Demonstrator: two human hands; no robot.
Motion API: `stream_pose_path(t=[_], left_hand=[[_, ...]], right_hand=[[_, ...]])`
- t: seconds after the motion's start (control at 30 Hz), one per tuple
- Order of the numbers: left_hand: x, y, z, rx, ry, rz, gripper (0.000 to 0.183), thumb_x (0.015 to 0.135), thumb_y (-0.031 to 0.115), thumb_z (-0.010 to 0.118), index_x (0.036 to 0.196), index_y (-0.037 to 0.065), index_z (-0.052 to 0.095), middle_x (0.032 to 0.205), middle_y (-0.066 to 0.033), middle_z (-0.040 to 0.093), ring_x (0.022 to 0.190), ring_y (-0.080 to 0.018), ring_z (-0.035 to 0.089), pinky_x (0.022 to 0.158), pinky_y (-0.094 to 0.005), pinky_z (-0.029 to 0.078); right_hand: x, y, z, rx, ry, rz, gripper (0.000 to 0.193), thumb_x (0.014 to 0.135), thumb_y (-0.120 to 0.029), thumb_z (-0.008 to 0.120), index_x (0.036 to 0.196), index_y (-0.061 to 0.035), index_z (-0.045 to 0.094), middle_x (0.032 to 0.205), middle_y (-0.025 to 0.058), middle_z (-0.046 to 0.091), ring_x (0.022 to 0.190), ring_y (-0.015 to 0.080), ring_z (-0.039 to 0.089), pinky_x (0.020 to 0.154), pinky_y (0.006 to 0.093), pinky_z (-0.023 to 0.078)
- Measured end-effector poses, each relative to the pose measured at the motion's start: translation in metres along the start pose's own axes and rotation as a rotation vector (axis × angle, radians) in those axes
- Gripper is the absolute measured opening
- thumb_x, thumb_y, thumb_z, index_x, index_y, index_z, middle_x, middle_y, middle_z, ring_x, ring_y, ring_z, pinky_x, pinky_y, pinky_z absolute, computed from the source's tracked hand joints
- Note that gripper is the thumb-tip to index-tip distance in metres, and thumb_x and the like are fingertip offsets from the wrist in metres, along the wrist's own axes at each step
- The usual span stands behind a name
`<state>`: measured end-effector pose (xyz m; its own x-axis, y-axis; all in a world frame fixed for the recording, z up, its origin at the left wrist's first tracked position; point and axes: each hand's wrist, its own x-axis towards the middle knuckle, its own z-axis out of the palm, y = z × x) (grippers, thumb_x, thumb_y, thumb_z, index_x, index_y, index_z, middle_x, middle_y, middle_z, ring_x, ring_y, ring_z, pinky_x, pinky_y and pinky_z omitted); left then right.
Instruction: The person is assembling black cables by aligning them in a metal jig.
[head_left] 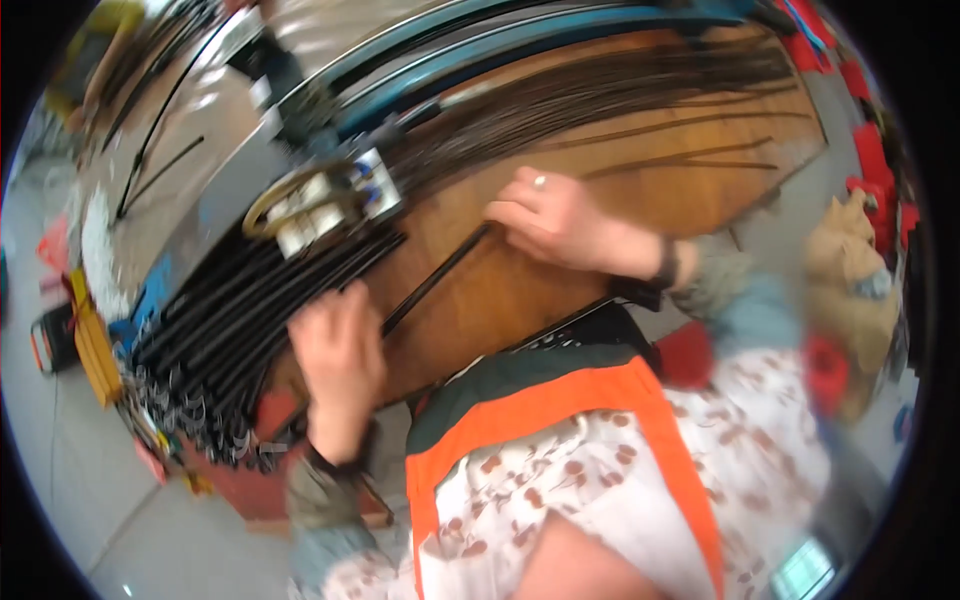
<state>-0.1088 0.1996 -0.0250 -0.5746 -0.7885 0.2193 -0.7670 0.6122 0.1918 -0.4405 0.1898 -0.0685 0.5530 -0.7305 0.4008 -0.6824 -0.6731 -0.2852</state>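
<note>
A slim black rod (435,282) slants across the wooden tabletop in front of me. My right hand (555,218), a ring on one finger, pinches its upper end. Lower down, my left hand (342,352) is curled over the rod at the edge of the pile; motion blur softens its fingers. Beside that hand lies a bundle of similar black rods (235,320), with bright metal bits at their near ends (205,415).
Long thin dark strips (600,105) lie across the back of the wooden table (520,285). Behind them runs a blue metal rail (480,60). A roll of brownish tape (290,205) rests on a white block above the bundle. A tan sack (845,245) stands at right.
</note>
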Motion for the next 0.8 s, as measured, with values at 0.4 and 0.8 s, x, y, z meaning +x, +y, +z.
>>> stream_pose_path(t=[0.4, 0.8], left_hand=[[0.037, 0.036, -0.042, 0.095, -0.129, -0.027, 0.044, 0.085, 0.005, 0.067, 0.127, 0.014, 0.065, 0.073, -0.0115, 0.052, 0.060, -0.0300, 0.057, 0.053, -0.0400, 0.045], [0.071, 0.008, -0.072, 0.165, -0.051, 0.048, 0.027, 0.084, 0.005, 0.068, 0.111, 0.009, 0.065, 0.072, -0.0099, 0.051, 0.070, -0.0288, 0.056, 0.060, -0.0412, 0.045]], right_hand=[[-0.003, 0.022, -0.040, 0.352, 0.455, 0.173, 0.010, 0.082, -0.008, 0.076, 0.084, -0.0075, 0.066, 0.076, 0.0045, 0.063, 0.074, 0.0230, 0.055, 0.069, 0.0342, 0.045], [0.009, 0.041, -0.023, 0.195, 0.415, 0.131, 0.034, 0.083, -0.015, 0.077, 0.115, -0.0049, 0.067, 0.078, 0.0073, 0.062, 0.071, 0.0254, 0.059, 0.063, 0.0373, 0.048]])
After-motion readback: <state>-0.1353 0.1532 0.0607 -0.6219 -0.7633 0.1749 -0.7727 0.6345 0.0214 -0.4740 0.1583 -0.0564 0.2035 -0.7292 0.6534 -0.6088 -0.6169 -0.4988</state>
